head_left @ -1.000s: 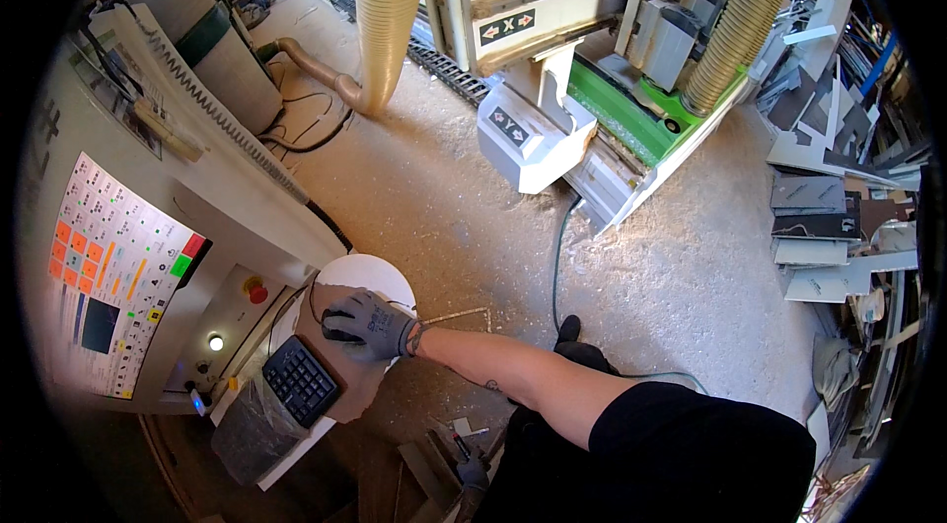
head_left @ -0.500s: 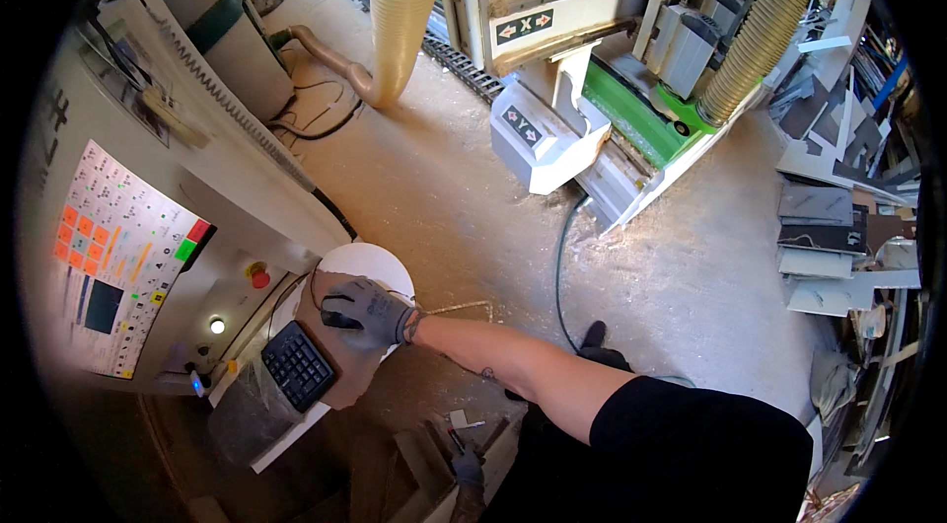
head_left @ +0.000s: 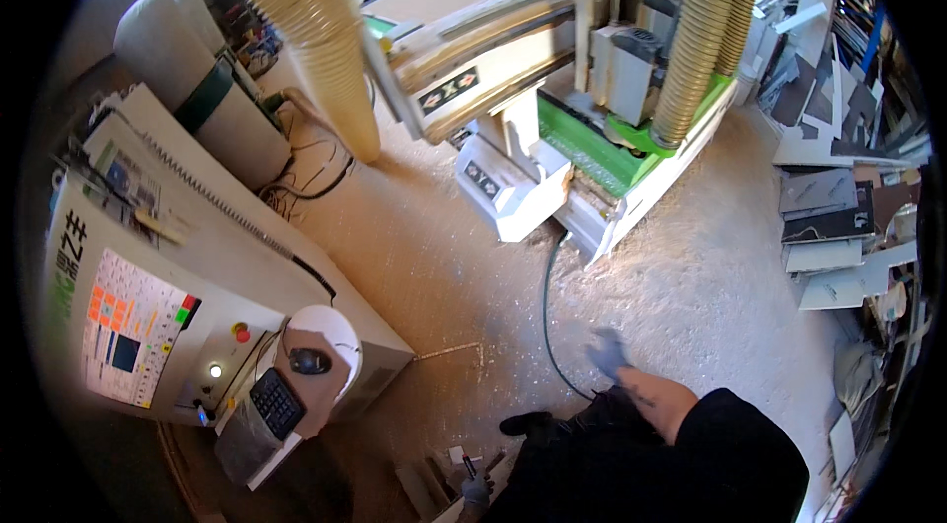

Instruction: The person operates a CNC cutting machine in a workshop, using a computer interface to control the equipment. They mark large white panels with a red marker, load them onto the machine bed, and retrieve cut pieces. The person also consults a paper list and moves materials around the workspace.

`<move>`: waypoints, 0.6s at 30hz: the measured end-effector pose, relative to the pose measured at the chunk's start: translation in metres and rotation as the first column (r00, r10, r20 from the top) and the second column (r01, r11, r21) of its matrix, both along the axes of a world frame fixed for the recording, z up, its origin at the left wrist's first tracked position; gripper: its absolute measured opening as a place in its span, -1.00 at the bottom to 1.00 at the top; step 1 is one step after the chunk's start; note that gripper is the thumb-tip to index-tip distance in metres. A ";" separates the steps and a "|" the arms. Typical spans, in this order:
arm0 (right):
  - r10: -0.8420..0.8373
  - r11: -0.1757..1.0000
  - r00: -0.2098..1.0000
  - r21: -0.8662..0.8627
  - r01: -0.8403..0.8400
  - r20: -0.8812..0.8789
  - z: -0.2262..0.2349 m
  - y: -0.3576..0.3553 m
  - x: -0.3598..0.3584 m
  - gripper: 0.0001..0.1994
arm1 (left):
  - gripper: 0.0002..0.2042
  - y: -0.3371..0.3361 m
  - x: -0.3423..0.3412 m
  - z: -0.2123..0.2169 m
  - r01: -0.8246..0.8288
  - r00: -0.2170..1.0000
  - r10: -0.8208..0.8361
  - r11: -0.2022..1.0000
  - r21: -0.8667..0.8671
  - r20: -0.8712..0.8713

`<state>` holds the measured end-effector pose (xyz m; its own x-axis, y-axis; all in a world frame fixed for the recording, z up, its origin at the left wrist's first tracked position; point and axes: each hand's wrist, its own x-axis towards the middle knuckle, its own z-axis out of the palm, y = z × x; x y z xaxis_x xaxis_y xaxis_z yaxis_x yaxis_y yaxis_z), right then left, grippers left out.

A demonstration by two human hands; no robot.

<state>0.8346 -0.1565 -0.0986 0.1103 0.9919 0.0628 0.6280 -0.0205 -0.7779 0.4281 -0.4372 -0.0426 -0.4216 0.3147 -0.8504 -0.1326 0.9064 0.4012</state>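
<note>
My right hand wears a grey glove and is blurred by motion. It hangs over the sawdust-covered floor beside my thigh, apart from everything, and holds nothing. A black mouse lies untouched on a brown pad over a round white shelf. A small black keyboard sits just below it. Both belong to a grey control console with coloured buttons at the left. My left hand is out of view.
A large white and green woodworking machine stands ahead, with ribbed dust hoses hanging over it. A black cable runs across the floor to it. Stacked board offcuts line the right side. Wood scraps lie by my black shoe.
My right hand has let go of the mouse and swung back right, away from the console. My view has turned toward the machine.
</note>
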 end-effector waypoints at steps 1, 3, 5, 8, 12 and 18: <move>-0.189 0.977 0.980 -0.095 0.193 0.054 -0.015 -0.029 0.062 -0.47 | -0.71 0.006 0.014 0.001 0.034 0.999 -0.035 0.999 -0.015 -0.036; -0.396 0.894 0.908 -0.165 0.416 0.138 -0.032 -0.101 0.192 -0.43 | -0.73 0.012 0.031 -0.043 0.025 0.998 -0.027 0.999 -0.031 -0.057; -0.441 0.803 0.876 -0.351 0.482 0.195 0.002 -0.157 0.261 -0.42 | -0.78 0.017 0.063 -0.005 0.159 0.987 -0.145 0.938 0.308 -0.068; -0.565 0.655 0.773 -0.413 0.632 0.287 0.000 -0.229 0.341 -0.42 | -0.78 0.084 0.134 0.024 0.083 0.995 -0.070 0.969 0.232 -0.067; -0.798 0.572 0.602 -0.348 0.742 -0.028 -0.072 -0.296 0.402 -0.60 | -0.73 0.141 0.220 0.030 0.282 0.959 -0.261 0.915 0.289 -0.108; -0.859 0.509 0.387 -0.486 0.710 -0.334 -0.073 -0.313 0.415 -0.69 | -0.68 0.231 0.350 0.034 0.662 0.747 -0.651 0.713 0.230 -0.133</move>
<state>1.2494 -0.4697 -0.1719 0.7843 0.4074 -0.4678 -0.2283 -0.5116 -0.8283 0.7781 -0.2061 -0.0090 -0.0596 0.7202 -0.6912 0.4789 0.6282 0.6132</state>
